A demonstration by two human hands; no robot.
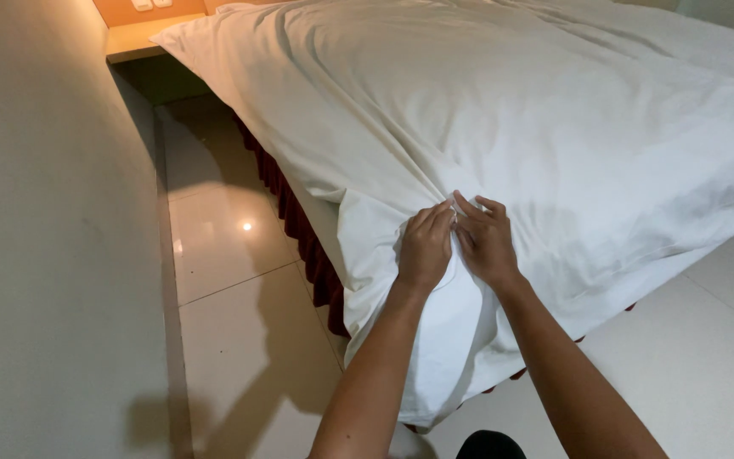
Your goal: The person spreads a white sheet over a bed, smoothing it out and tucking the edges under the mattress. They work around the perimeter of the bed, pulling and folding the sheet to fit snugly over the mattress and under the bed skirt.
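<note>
A white sheet (554, 119) covers a bed and hangs over its near corner. My left hand (425, 248) and my right hand (486, 242) sit side by side on that corner, fingertips touching. Both pinch a fold of the white fabric between fingers and thumb. The cloth bunches into creases that run away from my hands. Below them the sheet drapes down toward the floor.
A dark red bed skirt (295, 217) shows under the sheet along the left side. A plain wall (53, 229) stands close on the left, with a narrow strip of glossy white floor tiles (231, 280) between. A wooden shelf (133, 38) is at the far end.
</note>
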